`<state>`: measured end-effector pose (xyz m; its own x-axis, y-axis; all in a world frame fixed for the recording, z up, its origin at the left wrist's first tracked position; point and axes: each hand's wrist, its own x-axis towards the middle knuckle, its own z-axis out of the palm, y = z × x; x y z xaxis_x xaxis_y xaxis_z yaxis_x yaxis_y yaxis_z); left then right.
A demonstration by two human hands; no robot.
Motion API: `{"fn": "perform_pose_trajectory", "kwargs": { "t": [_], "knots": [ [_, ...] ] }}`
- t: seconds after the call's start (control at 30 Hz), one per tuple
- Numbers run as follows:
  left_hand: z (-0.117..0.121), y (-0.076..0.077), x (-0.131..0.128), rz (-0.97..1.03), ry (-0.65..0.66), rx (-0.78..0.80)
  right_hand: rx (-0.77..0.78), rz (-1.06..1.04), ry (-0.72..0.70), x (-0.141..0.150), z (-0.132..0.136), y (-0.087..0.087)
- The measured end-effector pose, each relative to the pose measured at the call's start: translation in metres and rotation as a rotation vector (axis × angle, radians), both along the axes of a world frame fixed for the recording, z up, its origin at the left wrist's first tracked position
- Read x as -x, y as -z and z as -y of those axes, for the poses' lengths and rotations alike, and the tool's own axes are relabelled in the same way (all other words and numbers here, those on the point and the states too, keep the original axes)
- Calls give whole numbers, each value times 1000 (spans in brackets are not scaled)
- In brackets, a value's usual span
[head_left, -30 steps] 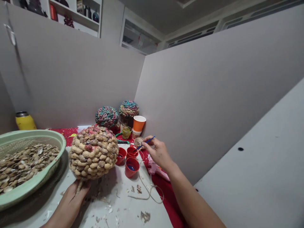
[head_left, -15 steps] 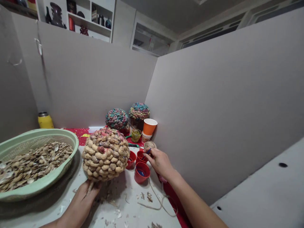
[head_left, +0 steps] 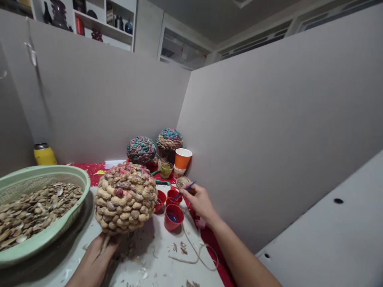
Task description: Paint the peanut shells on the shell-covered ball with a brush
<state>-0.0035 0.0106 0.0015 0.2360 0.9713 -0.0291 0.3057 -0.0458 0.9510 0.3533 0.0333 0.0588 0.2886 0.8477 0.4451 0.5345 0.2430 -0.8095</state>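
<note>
My left hand is closed round the stem under a ball covered in peanuts. Most of the ball is natural tan, with red and purple paint across its top. Between the fingertips of my right hand is a thin blue paintbrush, its tip down at a red cup. In front of that stands another red cup with dark blue liquid. A third red cup is partly hidden behind the ball.
A green basket of shells fills the left. Two painted balls, a teal-and-pink one and a second, stand at the back near an orange paper cup. Twine and shell scraps lie on the board. Grey panels enclose the table.
My right hand has lifted and tilted the paintbrush, so more of it shows above the red cup. My left hand still holds the peanut ball. The whole view has shifted slightly.
</note>
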Motion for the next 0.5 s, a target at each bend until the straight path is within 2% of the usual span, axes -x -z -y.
{"fn": "perform_pose_trajectory", "kwargs": {
  "t": [0.1,0.33,0.5],
  "knots": [
    [-1,2,1,-15,-9,12,-21,-127,38,-7,1,-4],
    [-1,-8,-2,-18,1,30,-68,-328,116,-17,9,-16],
    [-3,0,1,-29,27,18,-121,-405,166,-14,17,-25]
  ]
}}
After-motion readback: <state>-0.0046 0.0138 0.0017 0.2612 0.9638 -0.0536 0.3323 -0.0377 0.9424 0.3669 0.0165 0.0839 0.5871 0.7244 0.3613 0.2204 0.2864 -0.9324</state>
